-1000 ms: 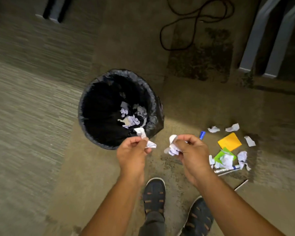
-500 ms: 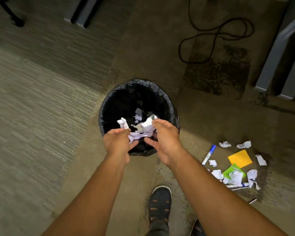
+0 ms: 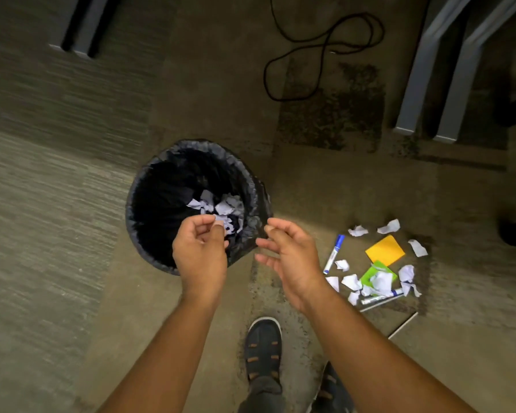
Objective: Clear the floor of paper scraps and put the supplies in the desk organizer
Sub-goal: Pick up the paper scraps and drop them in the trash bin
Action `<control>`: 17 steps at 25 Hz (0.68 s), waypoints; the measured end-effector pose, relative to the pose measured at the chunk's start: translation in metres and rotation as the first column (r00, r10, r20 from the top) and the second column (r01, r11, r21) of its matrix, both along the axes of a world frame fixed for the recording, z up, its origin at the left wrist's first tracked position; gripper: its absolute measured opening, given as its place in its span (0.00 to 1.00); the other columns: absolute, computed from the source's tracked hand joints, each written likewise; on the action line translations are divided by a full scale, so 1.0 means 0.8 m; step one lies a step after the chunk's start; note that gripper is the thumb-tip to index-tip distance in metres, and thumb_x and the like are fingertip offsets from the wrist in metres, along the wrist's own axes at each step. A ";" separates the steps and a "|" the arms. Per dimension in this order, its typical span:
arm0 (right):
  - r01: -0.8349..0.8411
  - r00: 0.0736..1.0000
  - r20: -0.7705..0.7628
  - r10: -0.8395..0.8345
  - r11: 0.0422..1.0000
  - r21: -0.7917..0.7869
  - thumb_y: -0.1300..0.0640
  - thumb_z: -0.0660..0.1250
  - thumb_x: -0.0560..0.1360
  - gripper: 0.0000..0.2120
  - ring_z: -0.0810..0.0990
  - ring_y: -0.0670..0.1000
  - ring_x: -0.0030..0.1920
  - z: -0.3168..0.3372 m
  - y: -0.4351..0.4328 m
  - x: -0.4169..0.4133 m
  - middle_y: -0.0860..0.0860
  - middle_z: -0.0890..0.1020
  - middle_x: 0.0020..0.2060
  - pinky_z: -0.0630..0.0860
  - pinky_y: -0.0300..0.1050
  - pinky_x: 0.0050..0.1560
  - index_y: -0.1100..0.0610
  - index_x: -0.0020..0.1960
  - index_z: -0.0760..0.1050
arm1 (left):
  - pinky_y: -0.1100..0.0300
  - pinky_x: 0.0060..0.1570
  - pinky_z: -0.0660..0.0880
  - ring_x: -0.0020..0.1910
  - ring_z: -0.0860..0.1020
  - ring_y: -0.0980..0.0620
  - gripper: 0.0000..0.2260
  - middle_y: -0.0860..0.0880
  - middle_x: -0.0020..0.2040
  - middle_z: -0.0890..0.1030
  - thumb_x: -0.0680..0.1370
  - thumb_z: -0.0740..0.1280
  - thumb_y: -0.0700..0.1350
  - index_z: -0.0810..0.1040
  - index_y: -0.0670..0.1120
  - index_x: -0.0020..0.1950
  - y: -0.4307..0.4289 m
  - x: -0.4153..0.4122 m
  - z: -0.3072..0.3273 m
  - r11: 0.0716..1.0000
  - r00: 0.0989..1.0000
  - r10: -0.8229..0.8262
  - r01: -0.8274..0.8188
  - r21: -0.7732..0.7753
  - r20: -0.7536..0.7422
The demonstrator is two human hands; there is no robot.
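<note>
Released since prior frame: crumpled white paper scraps (image 3: 218, 208) now lie inside black-lined round bin (image 3: 149, 186). Left hand (image 3: 200, 251) and right hand (image 3: 292, 257) loosely open, empty, fingers curled.

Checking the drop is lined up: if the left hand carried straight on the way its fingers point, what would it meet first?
Probably the paper scraps inside the bin. The left hand hangs over the bin's near rim with its fingers curled toward the opening, and nothing shows between them and the scraps. Depth is hard to judge from above.
</note>
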State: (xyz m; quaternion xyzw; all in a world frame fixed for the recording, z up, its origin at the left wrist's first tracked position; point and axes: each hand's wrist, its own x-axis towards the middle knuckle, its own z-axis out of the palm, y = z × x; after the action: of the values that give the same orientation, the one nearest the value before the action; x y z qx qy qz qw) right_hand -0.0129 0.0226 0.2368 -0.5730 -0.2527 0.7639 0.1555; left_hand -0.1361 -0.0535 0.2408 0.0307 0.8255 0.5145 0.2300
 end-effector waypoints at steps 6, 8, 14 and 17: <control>-0.049 0.955 0.297 0.020 0.995 0.090 0.58 0.71 0.78 0.16 0.81 0.48 0.48 -0.075 -0.020 0.120 0.49 0.82 0.57 0.83 0.57 0.53 0.53 0.65 0.77 | 0.54 0.39 0.84 0.44 0.82 0.48 0.05 0.47 0.45 0.83 0.79 0.72 0.38 0.82 0.48 0.53 0.027 0.097 -0.072 0.965 0.954 -0.244 0.257 -0.058 0.172; -0.036 0.926 0.377 -0.003 0.995 0.096 0.60 0.74 0.75 0.18 0.79 0.50 0.46 -0.110 -0.024 0.162 0.50 0.82 0.52 0.80 0.62 0.57 0.54 0.64 0.77 | 0.41 0.52 0.84 0.46 0.81 0.48 0.07 0.45 0.46 0.83 0.79 0.73 0.38 0.82 0.43 0.56 0.034 0.128 -0.107 0.932 0.930 -0.306 0.336 -0.134 0.204; -0.133 0.834 0.550 0.041 0.983 0.129 0.61 0.79 0.69 0.23 0.81 0.58 0.57 -0.206 -0.016 0.269 0.57 0.80 0.59 0.79 0.58 0.62 0.54 0.62 0.77 | 0.46 0.56 0.82 0.52 0.84 0.41 0.09 0.47 0.48 0.83 0.75 0.76 0.41 0.80 0.47 0.52 0.050 0.205 -0.199 0.742 0.773 -0.565 0.629 -0.234 0.286; -0.404 0.659 0.727 0.192 0.906 0.127 0.57 0.80 0.68 0.35 0.76 0.60 0.64 -0.255 -0.011 0.327 0.61 0.75 0.65 0.70 0.42 0.64 0.57 0.73 0.72 | 0.50 0.60 0.78 0.59 0.80 0.43 0.16 0.45 0.59 0.80 0.73 0.78 0.43 0.80 0.47 0.60 0.041 0.238 -0.249 0.402 0.499 -0.830 0.846 -0.351 0.251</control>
State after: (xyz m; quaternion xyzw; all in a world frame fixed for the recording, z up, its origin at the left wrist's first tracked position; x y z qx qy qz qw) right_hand 0.2485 0.0135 0.0326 -0.7409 -0.4882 0.4612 -0.0017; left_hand 0.0544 -0.0210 0.0413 0.3787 0.7850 0.1341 0.4716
